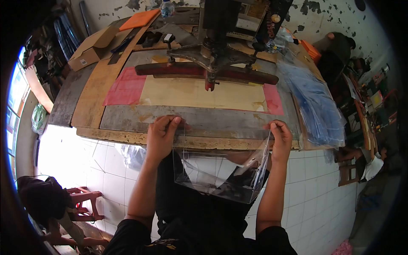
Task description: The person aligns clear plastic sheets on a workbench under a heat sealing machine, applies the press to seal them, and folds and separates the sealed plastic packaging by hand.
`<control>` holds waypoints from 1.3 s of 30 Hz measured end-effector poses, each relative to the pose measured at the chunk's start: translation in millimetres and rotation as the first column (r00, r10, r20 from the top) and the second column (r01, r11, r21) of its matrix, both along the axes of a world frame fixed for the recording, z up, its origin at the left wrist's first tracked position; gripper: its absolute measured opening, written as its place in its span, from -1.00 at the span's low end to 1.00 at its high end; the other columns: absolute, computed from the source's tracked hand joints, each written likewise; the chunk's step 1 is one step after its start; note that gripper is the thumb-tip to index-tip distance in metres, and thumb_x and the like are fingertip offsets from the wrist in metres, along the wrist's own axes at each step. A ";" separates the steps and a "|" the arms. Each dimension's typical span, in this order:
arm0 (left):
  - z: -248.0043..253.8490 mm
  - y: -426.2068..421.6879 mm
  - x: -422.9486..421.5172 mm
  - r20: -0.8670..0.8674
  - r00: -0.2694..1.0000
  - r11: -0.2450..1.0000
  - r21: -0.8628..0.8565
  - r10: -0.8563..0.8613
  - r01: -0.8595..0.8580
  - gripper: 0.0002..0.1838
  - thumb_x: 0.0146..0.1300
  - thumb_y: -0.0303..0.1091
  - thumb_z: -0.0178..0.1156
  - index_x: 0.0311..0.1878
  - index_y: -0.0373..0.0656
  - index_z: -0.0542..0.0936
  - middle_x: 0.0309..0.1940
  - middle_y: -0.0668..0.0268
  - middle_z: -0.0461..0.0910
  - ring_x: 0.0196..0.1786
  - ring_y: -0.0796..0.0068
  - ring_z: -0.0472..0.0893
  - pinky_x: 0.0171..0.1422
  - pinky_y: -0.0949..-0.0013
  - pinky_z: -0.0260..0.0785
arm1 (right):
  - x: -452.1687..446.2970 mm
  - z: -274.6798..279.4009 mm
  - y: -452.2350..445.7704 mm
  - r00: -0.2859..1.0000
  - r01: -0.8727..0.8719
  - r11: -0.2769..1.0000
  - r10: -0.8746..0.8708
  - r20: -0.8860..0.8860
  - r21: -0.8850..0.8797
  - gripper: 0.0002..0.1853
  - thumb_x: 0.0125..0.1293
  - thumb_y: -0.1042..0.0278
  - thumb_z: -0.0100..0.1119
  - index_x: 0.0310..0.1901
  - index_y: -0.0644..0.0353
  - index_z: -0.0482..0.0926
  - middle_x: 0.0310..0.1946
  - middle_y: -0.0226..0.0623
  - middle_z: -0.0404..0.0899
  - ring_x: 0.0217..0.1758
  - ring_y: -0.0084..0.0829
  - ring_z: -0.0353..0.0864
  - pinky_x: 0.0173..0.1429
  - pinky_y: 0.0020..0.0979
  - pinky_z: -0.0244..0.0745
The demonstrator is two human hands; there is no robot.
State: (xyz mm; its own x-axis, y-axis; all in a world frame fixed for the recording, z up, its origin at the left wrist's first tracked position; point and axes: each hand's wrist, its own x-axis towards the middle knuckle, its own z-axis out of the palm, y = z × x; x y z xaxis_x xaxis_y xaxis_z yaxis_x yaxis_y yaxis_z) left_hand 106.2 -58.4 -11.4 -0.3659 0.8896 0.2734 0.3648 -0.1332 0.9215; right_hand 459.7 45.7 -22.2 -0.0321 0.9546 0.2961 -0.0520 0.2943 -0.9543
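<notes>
A clear plastic sheet (pixel 212 174), folded or bag-like, hangs between my two hands just in front of the table's near edge. My left hand (pixel 162 135) pinches its upper left corner, and my right hand (pixel 280 138) pinches the upper right one. Both hands are closed, thumb against fingers. Beyond them, a press head with a dark red bar (pixel 208 73) stands over a cream pad (pixel 199 94) with pink strips (pixel 123 86) at its ends. A grey metal plate (pixel 195 117) lies beneath the pad.
Bluish clear plastic sheets (pixel 314 106) are piled on the table's right side. At the back left are a cardboard box (pixel 91 47), an orange folder (pixel 139 19) and a bottle (pixel 167 9). A red stool (pixel 85 199) and a person (pixel 46 204) are at lower left; another person (pixel 373 163) sits at right.
</notes>
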 end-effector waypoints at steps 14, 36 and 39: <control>-82.9 -35.1 8.7 -0.508 0.763 0.828 0.557 0.400 -0.063 -0.85 0.63 -0.35 0.17 -0.17 -0.06 0.54 -0.07 0.31 0.90 0.19 0.29 0.84 0.40 0.18 0.42 | -11.3 -73.3 -37.0 0.876 0.024 0.727 -0.347 0.336 0.686 -0.74 0.82 0.17 -0.15 0.15 0.19 0.42 -0.08 -0.14 0.82 0.15 -0.10 0.83 0.47 -0.12 0.45; 12.8 -45.7 9.5 -0.148 0.935 0.943 0.134 0.322 -0.304 -0.82 0.56 -0.34 0.35 -0.12 -0.28 0.77 -0.51 0.31 0.67 -0.49 0.49 0.59 -0.35 0.37 0.37 | -27.6 27.5 -52.6 0.955 0.189 0.951 -0.235 0.179 0.245 -0.82 0.70 0.33 0.19 -0.02 0.30 0.59 -0.46 -0.50 0.54 -0.49 -0.73 0.43 -0.37 -0.57 0.34; 35.9 -47.6 4.6 0.027 0.965 0.965 -0.046 0.259 -0.258 -0.77 0.58 -0.28 0.37 -0.09 -0.29 0.79 -0.57 0.40 0.60 -0.53 0.69 0.50 -0.42 0.43 0.31 | -32.3 39.5 -48.6 0.969 0.162 0.975 -0.187 0.164 0.153 -0.82 0.71 0.32 0.17 -0.01 0.29 0.59 -0.47 -0.50 0.53 -0.49 -0.71 0.43 -0.38 -0.55 0.34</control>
